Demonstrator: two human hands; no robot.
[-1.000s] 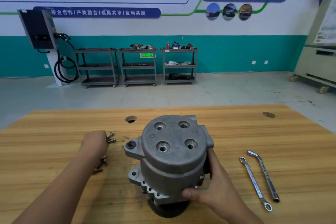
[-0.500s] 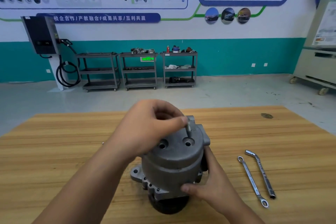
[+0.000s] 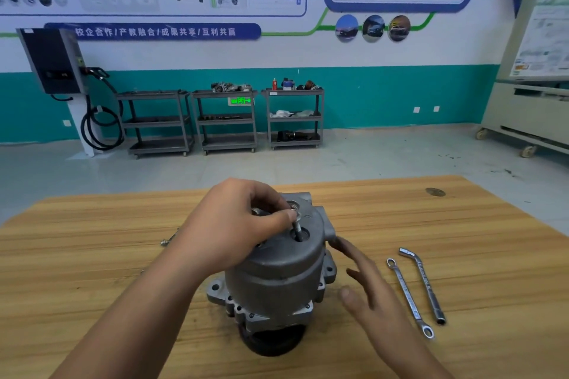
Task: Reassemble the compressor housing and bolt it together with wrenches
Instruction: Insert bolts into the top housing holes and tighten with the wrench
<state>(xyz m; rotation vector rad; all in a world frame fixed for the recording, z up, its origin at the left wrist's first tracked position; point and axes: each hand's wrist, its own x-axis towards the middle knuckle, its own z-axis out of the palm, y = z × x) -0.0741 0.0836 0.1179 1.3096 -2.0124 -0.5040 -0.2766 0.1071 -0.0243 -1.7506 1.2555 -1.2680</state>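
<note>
1. Standing upright mid-table, the compressor housing (image 3: 277, 274) looks closed in the head view. The left hand (image 3: 234, 224) pinches a bolt (image 3: 298, 229) whose tip enters a top hole.
2. The right hand (image 3: 369, 292) is spread just beside the housing and holds nothing.
3. I judge bolting is only beginning. The ring wrench (image 3: 409, 295) and the socket wrench (image 3: 425, 283) lie untouched.
4. The table (image 3: 92, 271) leaves wide room, and its edges are well apart.

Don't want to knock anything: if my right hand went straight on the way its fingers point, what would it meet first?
Probably the compressor housing: the right hand points at its upper side, close by. Depth is unclear.
</note>
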